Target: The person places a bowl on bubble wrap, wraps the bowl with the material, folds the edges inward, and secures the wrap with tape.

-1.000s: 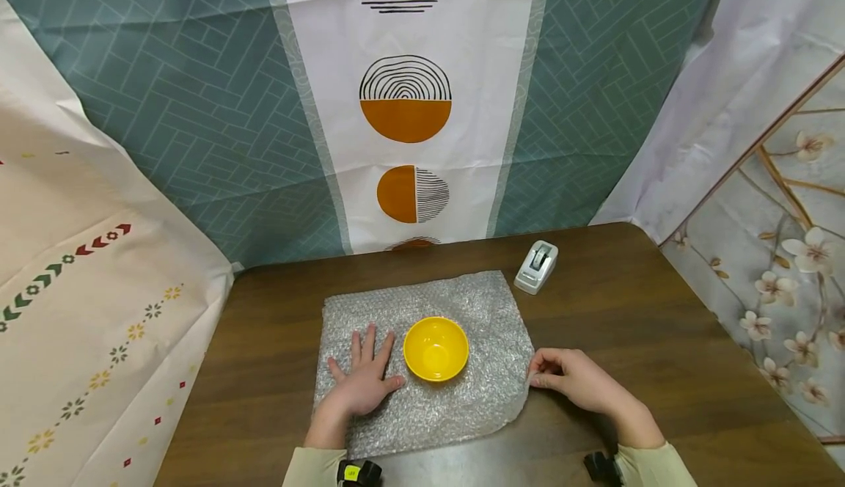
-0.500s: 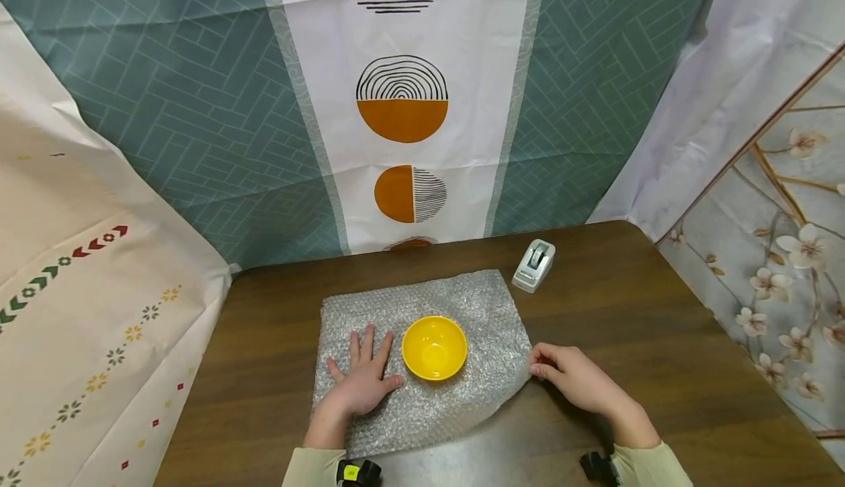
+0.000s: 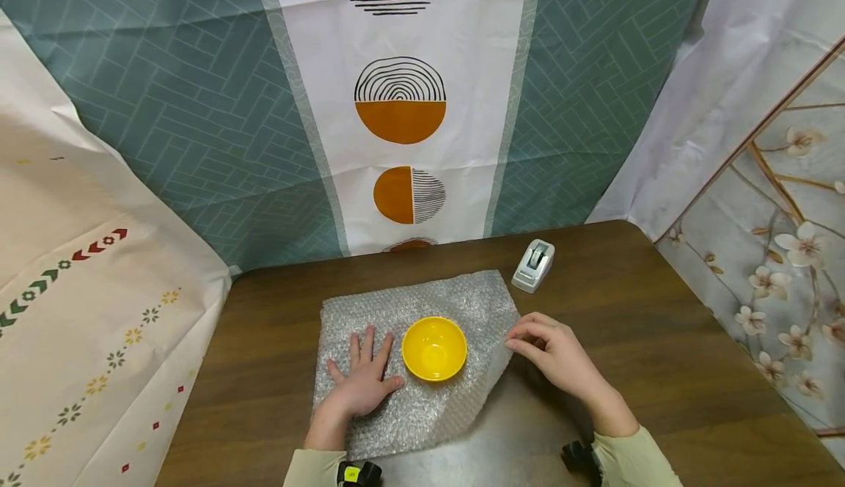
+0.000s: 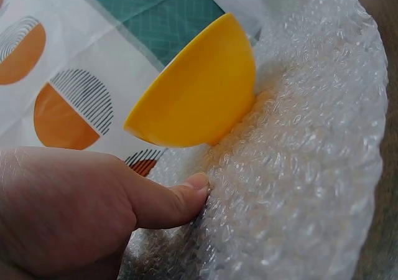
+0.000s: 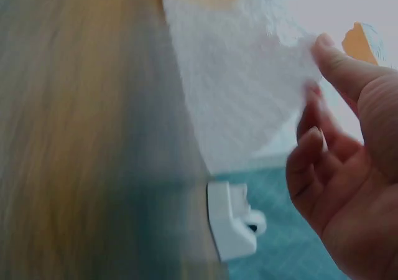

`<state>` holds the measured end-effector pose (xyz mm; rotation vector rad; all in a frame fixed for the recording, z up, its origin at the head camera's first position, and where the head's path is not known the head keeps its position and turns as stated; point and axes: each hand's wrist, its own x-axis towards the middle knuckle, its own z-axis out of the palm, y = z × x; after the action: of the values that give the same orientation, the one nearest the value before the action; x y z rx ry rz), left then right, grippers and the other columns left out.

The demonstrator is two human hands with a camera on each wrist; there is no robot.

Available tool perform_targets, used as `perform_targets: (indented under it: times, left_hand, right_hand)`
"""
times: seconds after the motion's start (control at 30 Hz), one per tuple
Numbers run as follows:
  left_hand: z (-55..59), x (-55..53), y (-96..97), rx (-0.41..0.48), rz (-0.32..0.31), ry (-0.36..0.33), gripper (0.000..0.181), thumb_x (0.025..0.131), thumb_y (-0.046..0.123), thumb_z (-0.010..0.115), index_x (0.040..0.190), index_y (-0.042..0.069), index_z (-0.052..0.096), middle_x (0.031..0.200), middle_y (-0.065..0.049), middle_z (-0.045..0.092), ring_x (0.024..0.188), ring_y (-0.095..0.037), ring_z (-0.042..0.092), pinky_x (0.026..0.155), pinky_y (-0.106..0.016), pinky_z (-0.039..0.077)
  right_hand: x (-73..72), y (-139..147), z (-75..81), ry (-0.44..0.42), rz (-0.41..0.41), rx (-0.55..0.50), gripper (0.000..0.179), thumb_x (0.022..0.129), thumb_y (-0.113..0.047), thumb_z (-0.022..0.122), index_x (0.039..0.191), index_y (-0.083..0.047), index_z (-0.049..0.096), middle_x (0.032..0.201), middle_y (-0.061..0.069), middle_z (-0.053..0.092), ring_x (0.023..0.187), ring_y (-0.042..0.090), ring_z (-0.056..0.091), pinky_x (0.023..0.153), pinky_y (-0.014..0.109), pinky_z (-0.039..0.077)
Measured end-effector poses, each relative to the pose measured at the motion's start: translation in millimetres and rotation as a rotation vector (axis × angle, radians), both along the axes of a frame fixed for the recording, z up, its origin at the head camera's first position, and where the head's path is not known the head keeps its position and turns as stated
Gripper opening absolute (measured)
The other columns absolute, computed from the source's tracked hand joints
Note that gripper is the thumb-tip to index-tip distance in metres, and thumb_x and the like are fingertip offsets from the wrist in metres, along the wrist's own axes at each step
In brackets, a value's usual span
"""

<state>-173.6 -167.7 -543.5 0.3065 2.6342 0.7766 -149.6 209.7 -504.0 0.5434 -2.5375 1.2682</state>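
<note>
A yellow bowl stands upright near the middle of a sheet of bubble wrap. To its left, my left hand lies flat on the sheet with fingers spread, the thumb pointing toward the bowl. My right hand pinches the sheet's near right corner between thumb and fingers, and that edge is lifted and folding inward. In the left wrist view the bowl rises just beyond the left thumb. The right wrist view is blurred; the raised bubble wrap reaches the right hand's fingertips.
A white tape dispenser sits on the brown wooden table behind and right of the sheet. Patterned cloths hang at the back, left and right of the table.
My right hand has raised the corner of the bubble wrap and carried it up and leftward toward the bowl. My left hand and the bowl stay in place.
</note>
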Motion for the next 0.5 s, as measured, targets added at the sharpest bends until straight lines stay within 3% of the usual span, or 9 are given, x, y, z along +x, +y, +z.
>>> perform_targets:
  times: [0.17, 0.27, 0.4, 0.5]
  left_hand:
    - [-8.4, -2.5, -1.7, 0.003, 0.007, 0.031, 0.091, 0.101, 0.043, 0.071, 0.171, 0.012, 0.023, 0.177, -0.020, -0.014, 0.157, -0.048, -0.026, 0.103, -0.083, -0.027]
    - [-2.5, -0.4, -0.9, 0.002, 0.006, 0.025, 0.090, 0.101, 0.045, 0.070, 0.171, 0.012, 0.024, 0.177, -0.021, -0.013, 0.157, -0.049, -0.024, 0.103, -0.084, -0.025]
    - [4.5, 2.1, 0.6, -0.002, 0.005, 0.009, 0.088, 0.102, 0.043, 0.069, 0.171, 0.012, 0.024, 0.177, -0.021, -0.013, 0.158, -0.049, -0.024, 0.103, -0.085, -0.024]
    - [-3.5, -0.7, -0.2, -0.012, 0.007, 0.020, 0.089, 0.102, 0.043, 0.070, 0.172, 0.013, 0.023, 0.177, -0.019, -0.014, 0.158, -0.048, -0.025, 0.103, -0.084, -0.025]
  right_hand:
    - [-11.3, -23, 6.8, 0.043, -0.067, 0.003, 0.017, 0.084, -0.017, 0.093, 0.098, -0.024, 0.087, 0.082, -0.002, 0.056, 0.066, 0.007, 0.048, 0.058, 0.023, 0.041]
    - [-16.0, -36, 10.7, 0.012, -0.120, -0.020, 0.014, 0.086, -0.019, 0.093, 0.098, -0.023, 0.087, 0.075, -0.009, 0.053, 0.065, 0.008, 0.047, 0.057, 0.024, 0.039]
    - [-20.1, -51, 15.8, -0.074, -0.159, -0.079, 0.010, 0.089, -0.020, 0.090, 0.098, -0.022, 0.086, 0.072, -0.015, 0.062, 0.063, 0.010, 0.053, 0.056, 0.025, 0.043]
    - [-22.2, -61, 19.2, -0.117, -0.149, -0.090, 0.009, 0.091, -0.019, 0.088, 0.100, -0.021, 0.086, 0.075, -0.015, 0.069, 0.064, 0.010, 0.058, 0.057, 0.026, 0.049]
